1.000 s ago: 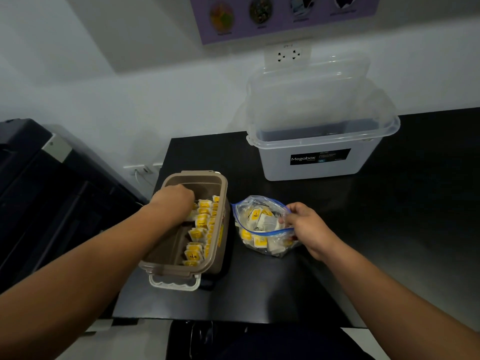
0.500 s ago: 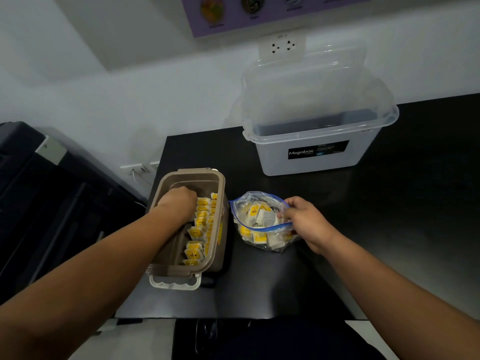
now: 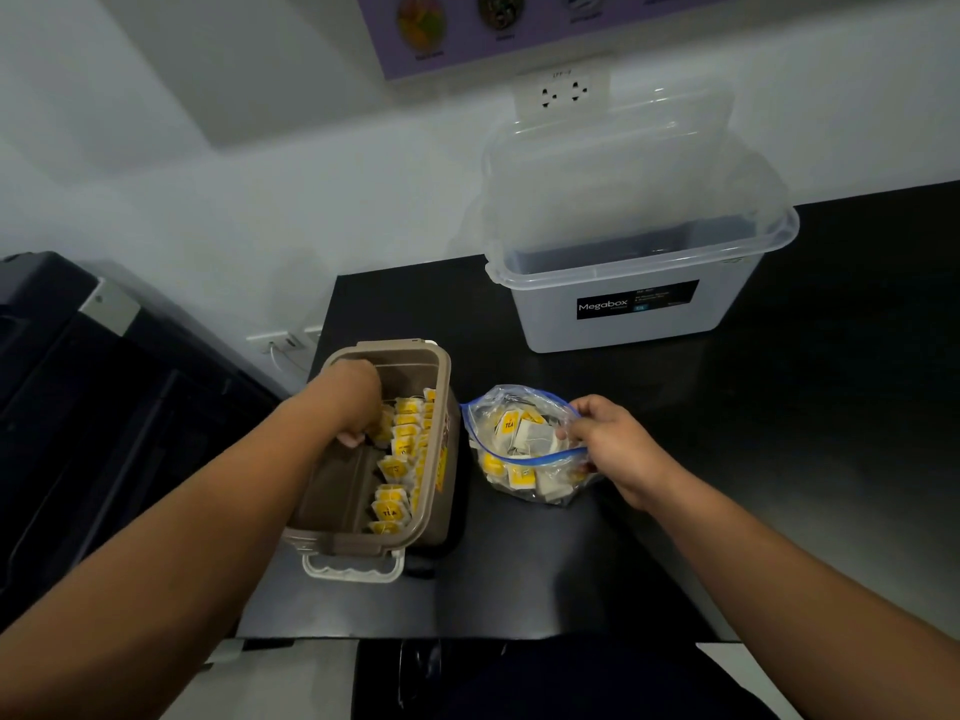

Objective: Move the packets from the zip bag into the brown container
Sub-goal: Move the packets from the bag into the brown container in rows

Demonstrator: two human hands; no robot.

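The brown container (image 3: 441, 376) stands at the left end of the black counter, with a row of yellow and white tea packets (image 3: 402, 444) along its right side. My left hand (image 3: 353, 402) is down inside it, fingers curled on packets at the far end of the row. To the right lies the clear zip bag (image 3: 519, 459) with a blue seal, open and holding several more packets. My right hand (image 3: 613, 444) pinches the bag's rim on the right side.
A large translucent storage box (image 3: 623, 314) labelled Megabox stands open at the back, its lid leaning on the wall. A dark cabinet (image 3: 104, 407) sits left of the counter (image 3: 779, 459). The container's white latch (image 3: 353, 569) hangs near the front edge.
My left hand has stayed inside the brown container, shifting slightly toward the far end. My right hand keeps its hold on the bag rim. The camera moved a little.
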